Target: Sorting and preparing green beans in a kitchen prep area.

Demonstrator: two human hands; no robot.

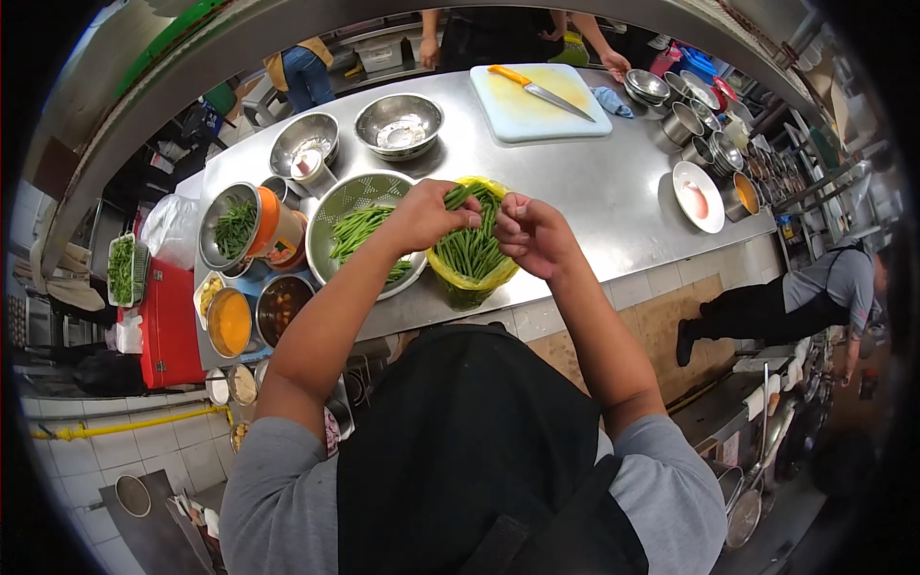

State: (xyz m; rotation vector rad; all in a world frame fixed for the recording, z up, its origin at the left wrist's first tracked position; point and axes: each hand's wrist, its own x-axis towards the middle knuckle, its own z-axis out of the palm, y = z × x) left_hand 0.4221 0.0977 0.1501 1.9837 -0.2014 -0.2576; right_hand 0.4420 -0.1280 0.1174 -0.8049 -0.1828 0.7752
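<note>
My left hand [435, 219] grips a few green beans [463, 192] over a yellow plastic bag [503, 279]. The bag stands upright with its mouth wide, packed with long green beans [468, 253]. Just right of the mouth is my right hand [533, 233], its fingers curled and the thumb near the index finger; whether something small is pinched there cannot be told. To the left, a large metal colander [332, 198] contains more green beans [359, 228], partly hidden by my left forearm.
A white cutting board [514, 129] bears an orange-handled knife [543, 92]. Metal bowls [399, 126] stand behind the colander. Left are containers of orange liquid [233, 323] and dark sauce [284, 302]. A white oval dish [698, 198] sits right. One person [790, 291] is at the right; others stand across the table.
</note>
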